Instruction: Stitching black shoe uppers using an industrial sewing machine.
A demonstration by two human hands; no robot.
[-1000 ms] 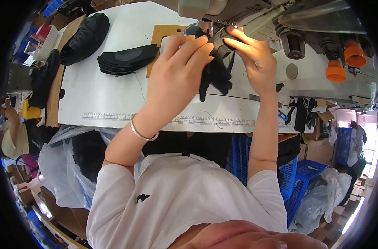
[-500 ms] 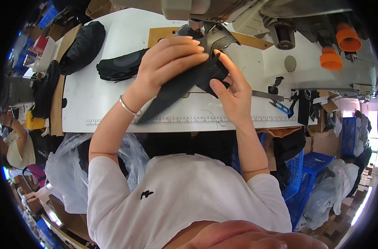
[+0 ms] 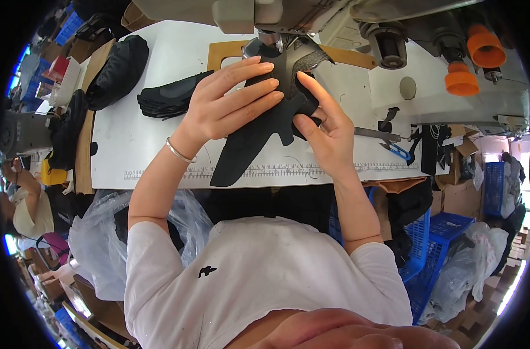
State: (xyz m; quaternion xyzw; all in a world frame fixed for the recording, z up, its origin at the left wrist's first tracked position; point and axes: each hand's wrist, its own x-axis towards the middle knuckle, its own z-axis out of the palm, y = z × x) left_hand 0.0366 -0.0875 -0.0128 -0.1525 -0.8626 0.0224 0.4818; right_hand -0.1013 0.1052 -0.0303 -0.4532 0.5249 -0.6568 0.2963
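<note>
A black cut fabric piece [image 3: 244, 148] lies under the head of a sewing machine [image 3: 270, 38], its long tail reaching down to the table's front edge. My left hand [image 3: 233, 96] rests flat on its left side, fingers stretched toward the needle area. On the other side, my right hand [image 3: 326, 125] pinches the piece's right edge between thumb and fingers, some of them hidden beneath the fabric. A grey mesh-like part [image 3: 305, 55] shows at the far end of the piece, by the presser foot.
Stacked black pieces [image 3: 169, 96] lie left of my left hand, with a black bundle [image 3: 119, 72] farther left. Blue thread snips [image 3: 395, 150] and a metal strip [image 3: 375, 134] lie to the right. A ruler tape [image 3: 334, 170] runs along the front edge. Orange cones [image 3: 484, 46] hang upper right.
The fabric piece has turned and flattened, its tail swinging to the right and nearer the front edge. My left hand has shifted slightly left and down; my right hand keeps its pinch.
</note>
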